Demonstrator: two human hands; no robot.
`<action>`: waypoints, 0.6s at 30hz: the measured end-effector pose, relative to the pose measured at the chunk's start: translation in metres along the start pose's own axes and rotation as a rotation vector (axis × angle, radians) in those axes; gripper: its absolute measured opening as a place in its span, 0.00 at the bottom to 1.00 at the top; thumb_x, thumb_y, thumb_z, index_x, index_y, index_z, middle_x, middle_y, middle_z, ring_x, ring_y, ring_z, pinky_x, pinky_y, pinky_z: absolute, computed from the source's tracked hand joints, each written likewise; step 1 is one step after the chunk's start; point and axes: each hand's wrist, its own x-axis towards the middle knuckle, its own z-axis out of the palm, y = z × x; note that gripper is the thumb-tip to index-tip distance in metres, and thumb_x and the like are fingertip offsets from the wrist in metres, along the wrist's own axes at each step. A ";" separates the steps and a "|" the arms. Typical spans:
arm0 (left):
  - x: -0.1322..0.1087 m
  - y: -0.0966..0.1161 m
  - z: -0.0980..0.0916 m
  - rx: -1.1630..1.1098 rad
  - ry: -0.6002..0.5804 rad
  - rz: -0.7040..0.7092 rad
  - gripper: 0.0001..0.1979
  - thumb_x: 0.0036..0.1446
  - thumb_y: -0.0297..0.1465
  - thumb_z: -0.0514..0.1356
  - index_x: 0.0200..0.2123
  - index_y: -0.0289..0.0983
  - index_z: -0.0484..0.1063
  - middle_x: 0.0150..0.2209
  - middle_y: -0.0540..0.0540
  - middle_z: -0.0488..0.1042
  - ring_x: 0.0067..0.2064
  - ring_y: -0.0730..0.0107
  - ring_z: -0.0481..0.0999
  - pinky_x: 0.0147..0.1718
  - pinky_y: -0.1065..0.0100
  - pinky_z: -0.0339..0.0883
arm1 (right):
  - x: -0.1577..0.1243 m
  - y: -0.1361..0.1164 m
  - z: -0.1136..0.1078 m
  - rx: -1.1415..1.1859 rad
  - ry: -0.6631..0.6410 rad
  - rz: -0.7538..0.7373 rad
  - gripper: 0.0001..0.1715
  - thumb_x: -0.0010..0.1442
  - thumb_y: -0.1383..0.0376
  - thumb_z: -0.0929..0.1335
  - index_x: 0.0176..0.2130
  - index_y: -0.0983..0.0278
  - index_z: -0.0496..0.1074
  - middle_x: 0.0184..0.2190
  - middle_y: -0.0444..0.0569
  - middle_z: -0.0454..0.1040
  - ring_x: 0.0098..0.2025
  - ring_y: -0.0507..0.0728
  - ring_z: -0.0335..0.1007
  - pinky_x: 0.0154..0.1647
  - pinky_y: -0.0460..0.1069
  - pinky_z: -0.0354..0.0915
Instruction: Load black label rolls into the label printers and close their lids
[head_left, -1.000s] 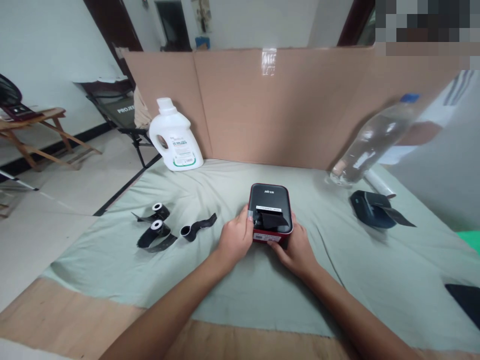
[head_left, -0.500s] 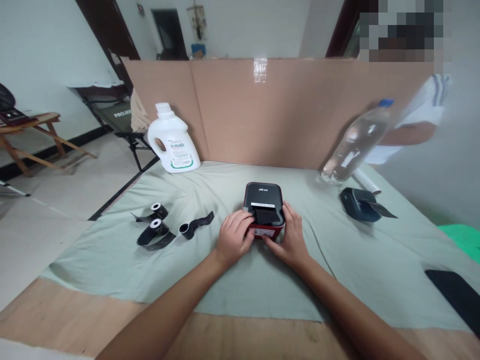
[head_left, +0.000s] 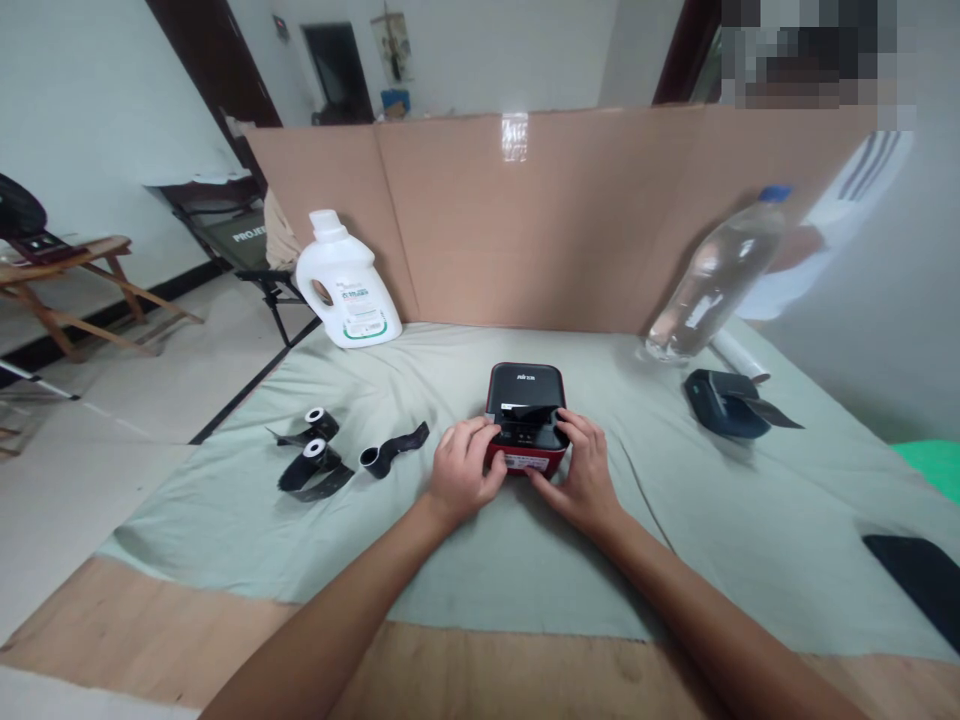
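A small black and red printer [head_left: 527, 385] stands on the green cloth in front of me, with a black strip [head_left: 534, 413] sticking out of the slot in its top. My left hand [head_left: 466, 462] grips the printer's left front corner, fingers on the top edge and thumb low on the front. At the right front corner my right hand [head_left: 581, 462] grips it likewise, fingertips near the strip's right end. Left of my hands lie a loose curled black strip [head_left: 394, 447] and two rolls of black strip, the nearer roll [head_left: 315, 465] partly unwound.
A white jug [head_left: 349, 285] and a tilted clear bottle [head_left: 716, 280] stand before a cardboard screen [head_left: 525, 230]. On the right lie a second dark device [head_left: 727, 405] with a strip and a black flat object [head_left: 915, 580]. A person [head_left: 855, 220] is behind the bottle.
The black strip on the printer, which lay down over the front panel, now stands raised, baring the panel beneath. My right fingers have shifted slightly inward over the top edge.
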 end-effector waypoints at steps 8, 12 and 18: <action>-0.001 0.000 0.008 -0.052 0.001 -0.060 0.16 0.61 0.33 0.58 0.52 0.35 0.67 0.46 0.36 0.77 0.49 0.54 0.79 0.45 0.58 0.75 | 0.000 -0.001 -0.001 -0.030 -0.019 0.016 0.44 0.58 0.59 0.73 0.66 0.60 0.53 0.64 0.62 0.63 0.63 0.71 0.60 0.62 0.70 0.62; -0.003 -0.005 0.012 -0.063 0.017 -0.052 0.17 0.61 0.34 0.58 0.52 0.36 0.66 0.44 0.38 0.77 0.45 0.55 0.79 0.40 0.60 0.75 | 0.000 -0.002 -0.003 -0.032 -0.036 0.023 0.44 0.59 0.59 0.73 0.67 0.59 0.52 0.66 0.62 0.62 0.65 0.71 0.59 0.62 0.70 0.62; -0.003 -0.008 0.009 -0.119 -0.002 -0.074 0.16 0.62 0.36 0.57 0.51 0.37 0.66 0.48 0.37 0.76 0.51 0.53 0.77 0.49 0.53 0.71 | 0.002 -0.002 -0.003 -0.015 -0.036 0.007 0.44 0.59 0.59 0.73 0.67 0.59 0.52 0.66 0.63 0.61 0.65 0.71 0.59 0.62 0.70 0.62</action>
